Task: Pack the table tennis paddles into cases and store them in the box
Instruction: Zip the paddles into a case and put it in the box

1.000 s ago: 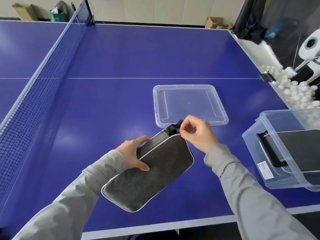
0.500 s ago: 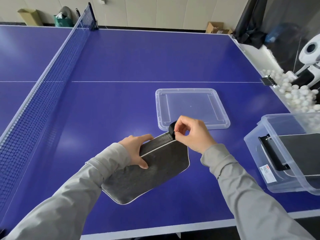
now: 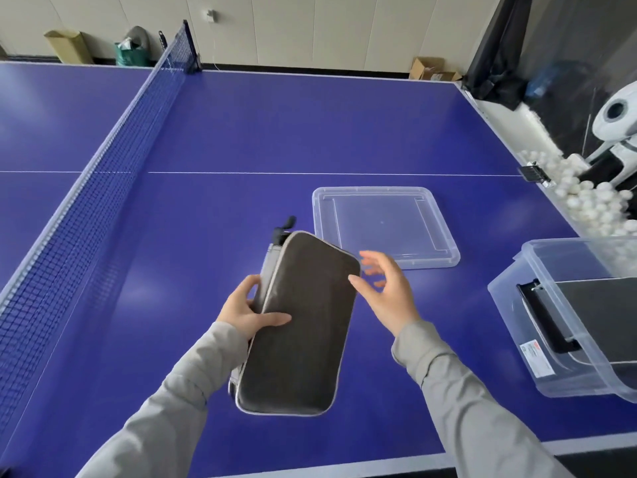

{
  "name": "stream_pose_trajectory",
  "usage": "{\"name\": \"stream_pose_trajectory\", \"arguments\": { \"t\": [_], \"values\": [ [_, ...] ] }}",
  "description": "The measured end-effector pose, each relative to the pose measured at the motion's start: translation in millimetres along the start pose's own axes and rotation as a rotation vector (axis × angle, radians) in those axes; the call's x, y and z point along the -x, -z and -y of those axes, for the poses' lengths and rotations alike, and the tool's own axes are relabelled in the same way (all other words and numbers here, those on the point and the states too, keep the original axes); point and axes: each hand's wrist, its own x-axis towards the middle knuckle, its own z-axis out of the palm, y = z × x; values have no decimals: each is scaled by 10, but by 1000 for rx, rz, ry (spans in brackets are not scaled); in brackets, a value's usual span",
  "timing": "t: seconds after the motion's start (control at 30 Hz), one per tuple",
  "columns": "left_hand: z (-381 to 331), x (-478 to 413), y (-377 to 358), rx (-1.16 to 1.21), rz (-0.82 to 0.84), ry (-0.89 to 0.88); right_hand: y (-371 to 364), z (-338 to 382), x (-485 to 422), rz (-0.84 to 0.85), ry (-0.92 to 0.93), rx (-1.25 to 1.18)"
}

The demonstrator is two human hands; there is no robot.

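A dark grey paddle case (image 3: 300, 326) with pale piping is lifted off the blue table (image 3: 241, 132), its long side pointing away from me. My left hand (image 3: 246, 310) grips its left edge, thumb across the top face. My right hand (image 3: 386, 291) hovers just right of the case with fingers spread and blurred, touching nothing that I can see. A black loop sticks out at the case's far end. At the right edge stands a clear plastic box (image 3: 517, 305) with another dark case (image 3: 599, 315) lying inside. No bare paddle is visible.
The box's clear lid (image 3: 444, 232) lies flat on the table beyond my right hand. The net (image 3: 93, 188) runs along the left. A heap of white balls (image 3: 586, 205) and a white ball machine (image 3: 617, 122) sit past the table's right edge.
My right hand has let go of the black loop at the case's far end and opened beside it. The case has turned from diagonal to pointing away from me and risen.
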Motion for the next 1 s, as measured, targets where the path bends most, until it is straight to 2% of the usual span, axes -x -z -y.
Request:
{"name": "stream_pose_trajectory", "arguments": {
  "t": [0.1,0.2,0.33,0.43,0.6,0.73,0.87,1.0],
  "values": [
    [-14,43,-2,363,-160,22,-60,-123,208,-81,-236,-205],
    [51,-12,-30,653,-287,50,-180,-155,455,-88,-426,-422],
    [58,-56,-129,895,-377,80,-409,-84,636,-40,-593,-782],
    [33,-26,-258,1007,-378,76,-535,30,618,-48,-670,-987],
    [84,43,-375,1000,-338,67,-543,137,553,-158,-681,-1013],
    [100,59,-389,980,-272,43,-478,123,559,-184,-636,-1038],
    [138,61,-297,891,-170,23,-380,115,541,-180,-560,-1066],
    [200,50,-23,797,55,-5,-175,80,553,-153,-503,-1092]
  ]
}}
